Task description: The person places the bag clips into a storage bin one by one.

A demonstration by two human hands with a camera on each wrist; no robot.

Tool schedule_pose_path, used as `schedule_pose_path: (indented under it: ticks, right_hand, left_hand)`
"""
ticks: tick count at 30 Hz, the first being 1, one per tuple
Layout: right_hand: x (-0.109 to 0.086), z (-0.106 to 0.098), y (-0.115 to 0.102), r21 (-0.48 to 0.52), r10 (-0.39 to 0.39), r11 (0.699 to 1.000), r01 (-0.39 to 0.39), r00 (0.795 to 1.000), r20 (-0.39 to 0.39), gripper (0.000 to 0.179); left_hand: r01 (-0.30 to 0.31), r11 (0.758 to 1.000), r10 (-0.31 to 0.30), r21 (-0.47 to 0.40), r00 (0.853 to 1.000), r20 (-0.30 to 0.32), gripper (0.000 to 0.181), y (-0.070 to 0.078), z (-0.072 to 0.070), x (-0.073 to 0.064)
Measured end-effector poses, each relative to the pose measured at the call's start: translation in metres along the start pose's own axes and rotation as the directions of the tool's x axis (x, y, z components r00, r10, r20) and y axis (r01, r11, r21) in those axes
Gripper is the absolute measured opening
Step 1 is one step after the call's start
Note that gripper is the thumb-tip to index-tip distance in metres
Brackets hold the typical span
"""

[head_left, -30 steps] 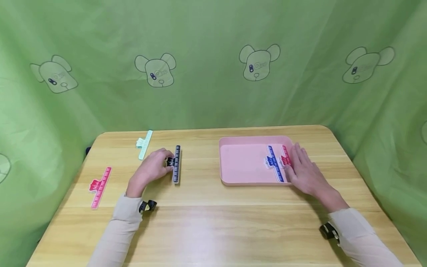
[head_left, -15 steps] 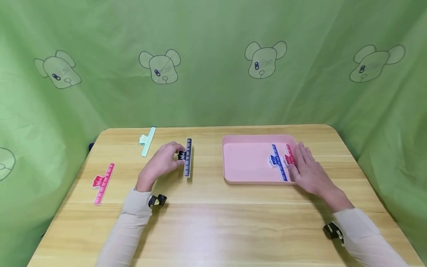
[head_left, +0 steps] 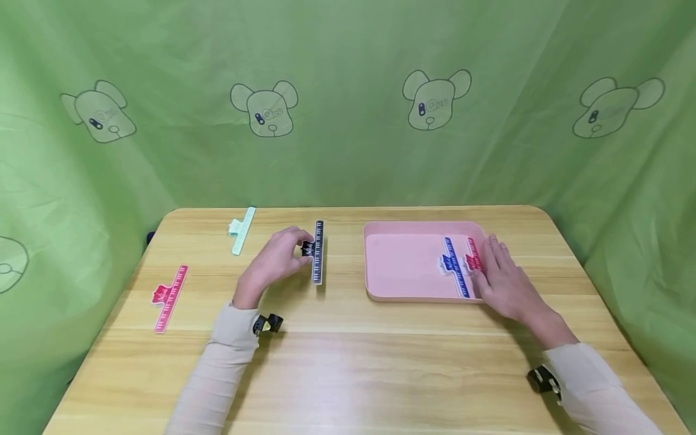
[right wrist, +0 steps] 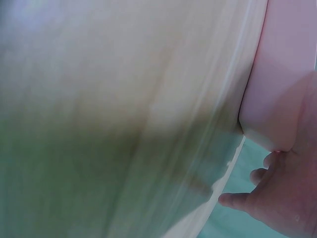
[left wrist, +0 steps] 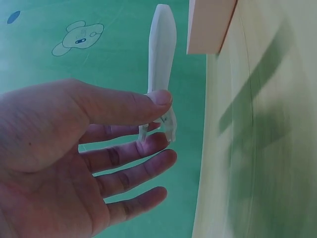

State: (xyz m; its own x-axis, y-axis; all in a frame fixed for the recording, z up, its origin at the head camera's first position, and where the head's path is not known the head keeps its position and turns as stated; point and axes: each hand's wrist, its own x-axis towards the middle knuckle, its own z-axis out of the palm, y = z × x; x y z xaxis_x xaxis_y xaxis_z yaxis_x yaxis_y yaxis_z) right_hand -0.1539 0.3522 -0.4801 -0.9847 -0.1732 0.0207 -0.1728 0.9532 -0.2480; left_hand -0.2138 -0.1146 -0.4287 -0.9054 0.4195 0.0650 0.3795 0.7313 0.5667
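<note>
In the head view my left hand (head_left: 274, 260) pinches a black clip (head_left: 318, 257) with a piano-key pattern by its handle, holding it above the table left of the pink tray (head_left: 399, 266). The left wrist view shows thumb and fingers on the handle of the clip (left wrist: 162, 49), the lower fingers spread loosely. My right hand (head_left: 505, 287) rests on the tray's right side, fingers extended along the rim and thumb over the inside edge. Inside the tray lie a blue clip (head_left: 455, 269) and a red clip (head_left: 472, 254), the red one partly covered by this hand.
On the table's left side lie a pinkish-red clip (head_left: 171, 299) and, farther back, a mint clip (head_left: 244, 231). A green curtain (head_left: 348, 151) with bear-like drawings surrounds the wooden table (head_left: 348, 362) at the back and sides.
My left hand has carried the black clip rightward toward the tray. The right hand stays at the tray's right side; the view shifts slightly.
</note>
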Motion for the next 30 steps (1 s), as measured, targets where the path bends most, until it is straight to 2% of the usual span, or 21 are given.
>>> schedule_pose_path:
  ticks: [5,20,30]
  right_hand:
    - [0.0,0.002,0.001,0.001,-0.001,1.0,0.001,1.0,0.0,0.073]
    - [0.0,0.001,0.002,0.017,-0.002,1.0,0.002,1.0,-0.002,0.073]
    - [0.002,0.001,0.0,0.02,-0.008,1.0,0.008,1.0,-0.001,0.072]
  left_hand:
    - [-0.023,1.0,0.023,-0.009,1.0,-0.001,0.043,0.003,0.004,0.003]
    - [-0.036,0.998,0.035,-0.043,0.999,-0.014,0.042,0.018,0.016,0.01]
    - [-0.068,0.997,0.068,-0.033,0.998,-0.008,0.043,0.028,0.022,0.019]
